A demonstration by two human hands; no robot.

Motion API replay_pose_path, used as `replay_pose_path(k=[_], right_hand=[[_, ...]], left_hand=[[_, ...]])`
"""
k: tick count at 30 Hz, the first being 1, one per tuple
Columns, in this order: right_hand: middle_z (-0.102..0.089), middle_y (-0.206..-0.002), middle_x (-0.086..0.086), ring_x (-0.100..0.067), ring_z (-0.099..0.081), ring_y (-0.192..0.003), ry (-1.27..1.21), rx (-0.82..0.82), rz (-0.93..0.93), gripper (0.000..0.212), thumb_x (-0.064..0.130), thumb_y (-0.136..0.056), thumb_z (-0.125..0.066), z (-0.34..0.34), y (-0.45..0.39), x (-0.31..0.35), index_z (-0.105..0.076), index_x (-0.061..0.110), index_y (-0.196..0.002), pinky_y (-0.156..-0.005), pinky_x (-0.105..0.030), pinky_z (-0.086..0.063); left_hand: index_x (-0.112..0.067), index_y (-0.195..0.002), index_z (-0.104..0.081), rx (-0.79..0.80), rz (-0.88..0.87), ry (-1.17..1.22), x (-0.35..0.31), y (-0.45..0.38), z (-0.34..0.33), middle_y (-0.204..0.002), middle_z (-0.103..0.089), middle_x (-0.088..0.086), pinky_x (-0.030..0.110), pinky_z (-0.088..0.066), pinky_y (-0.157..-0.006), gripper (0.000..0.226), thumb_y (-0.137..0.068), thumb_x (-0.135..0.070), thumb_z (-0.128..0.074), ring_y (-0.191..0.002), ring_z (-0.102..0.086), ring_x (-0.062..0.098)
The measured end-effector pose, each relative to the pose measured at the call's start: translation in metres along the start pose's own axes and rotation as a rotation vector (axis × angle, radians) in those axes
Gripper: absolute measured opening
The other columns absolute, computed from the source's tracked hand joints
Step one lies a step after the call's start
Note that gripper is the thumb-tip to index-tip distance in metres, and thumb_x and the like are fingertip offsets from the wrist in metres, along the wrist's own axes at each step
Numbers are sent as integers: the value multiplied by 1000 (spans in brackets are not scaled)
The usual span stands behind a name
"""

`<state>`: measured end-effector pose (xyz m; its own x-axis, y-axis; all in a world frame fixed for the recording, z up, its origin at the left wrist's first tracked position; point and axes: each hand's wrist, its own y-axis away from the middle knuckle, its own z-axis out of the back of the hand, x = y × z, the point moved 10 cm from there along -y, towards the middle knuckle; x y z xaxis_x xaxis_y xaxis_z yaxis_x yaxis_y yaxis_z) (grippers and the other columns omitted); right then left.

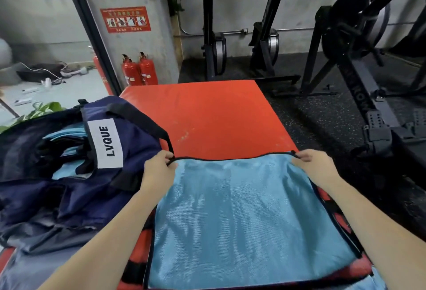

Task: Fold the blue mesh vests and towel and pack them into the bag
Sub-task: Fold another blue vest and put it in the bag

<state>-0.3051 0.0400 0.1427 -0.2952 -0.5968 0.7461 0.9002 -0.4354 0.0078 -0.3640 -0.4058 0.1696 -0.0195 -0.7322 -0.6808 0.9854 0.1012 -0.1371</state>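
Pinching both far corners of the blue mesh vest [244, 216], that is what I see from my feed right now: the left hand [159, 169] nips the black-trimmed edge at the far left corner between thumb and curled fingers, and the right hand [311, 167] does the same at the far right corner. Between the two hands the vest's far edge runs taut, and the cloth lies spread flat over the near part of the red mat [219, 116], with the mat's far half bare. To the left, just beside the left hand, sits the navy bag [69, 188], slumped and open, its white label [106, 143] reading LVQUE; I can make out light blue folded cloth [66, 135] inside its mouth. One black strap [147, 123] of the bag arcs across the mat's left edge and comes down right at the left hand's corner, so it crowds that side; whether it touches the vest I cannot tell. Far left, two red fire extinguishers [140, 70] stand against a grey pillar under a red sign [125, 19]. Far and right, black gym machines [359, 42] stand on dark speckled flooring, well apart from the mat. A green plant [43, 108] peeks in behind the bag.
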Motion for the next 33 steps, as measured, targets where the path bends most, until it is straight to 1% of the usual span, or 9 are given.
replay_pose_path(k=[4,9,12,17,22,25,27,30,33], right_hand=[[-72,-100,-4,-17,-65,-94,0,-27,-16,24,25,-86,-76,5,0,-11,-74,14,-108,-88,-28,-46],[-71,-93,6,-14,-67,-93,-143,-112,20,20,25,-88,-74,22,-2,3,-74,16,-106,-89,-31,-50],[-72,-101,1,-17,-66,-99,-100,-103,28,29,29,-89,-72,18,-5,6,-71,15,-114,-93,-32,-49],[-67,-117,-4,-23,-62,-108,161,-53,127,42,37,-91,-69,-1,16,19,-62,13,-124,-97,-39,-48],[-61,-132,-2,-20,-56,-121,218,60,322,46,44,-94,-61,-49,91,54,-60,16,-130,-105,-35,-42],[-50,-144,2,-16,-45,-133,373,158,444,59,58,-96,-48,-80,142,54,-50,20,-140,-111,-30,-33],[-41,-153,3,-17,-35,-142,522,148,453,84,79,-89,-22,-78,151,33,-44,22,-147,-118,-33,-25],[-25,-163,-1,-19,-19,-151,629,129,373,116,88,-72,17,-51,138,-9,-30,21,-155,-124,-34,-12],[-16,-165,1,-14,-11,-153,657,162,352,120,88,-69,21,-39,138,-20,-21,20,-158,-124,-31,-7]], left_hand=[[-14,-115,-66,-10,5,4,7,0,-3,-107,-71,4,24,-39,-80,24,-93,-8,-60,-92,-59,15],[-19,-112,-65,-124,-26,56,-3,-3,11,-95,-65,-7,19,-37,-77,21,-94,-11,-59,-89,-57,11],[-18,-121,-60,-70,-26,61,-4,-5,3,-100,-62,-3,14,-39,-74,27,-94,-14,-61,-94,-57,16],[-19,-130,-58,-81,-202,-268,-28,22,-6,-130,-58,0,45,-40,-100,37,-93,-22,-62,-121,-50,28],[-16,-139,-50,207,-317,-109,-56,97,-59,-147,-47,4,29,-26,-115,44,-97,-24,-57,-138,-40,22],[-26,-153,-29,335,-327,-321,-51,139,-90,-163,-20,4,35,-7,-123,60,-100,-51,-43,-151,-12,20],[-33,-157,-16,345,-285,-501,-34,147,-90,-166,-7,7,44,4,-122,77,-91,-73,-18,-153,1,25],[-33,-158,-12,274,-229,-605,-3,135,-64,-165,-7,12,45,-1,-122,106,-68,-85,13,-152,-1,29],[-32,-158,-10,269,-178,-626,19,122,-41,-166,-7,9,44,-5,-123,95,-80,-83,5,-153,0,23]])
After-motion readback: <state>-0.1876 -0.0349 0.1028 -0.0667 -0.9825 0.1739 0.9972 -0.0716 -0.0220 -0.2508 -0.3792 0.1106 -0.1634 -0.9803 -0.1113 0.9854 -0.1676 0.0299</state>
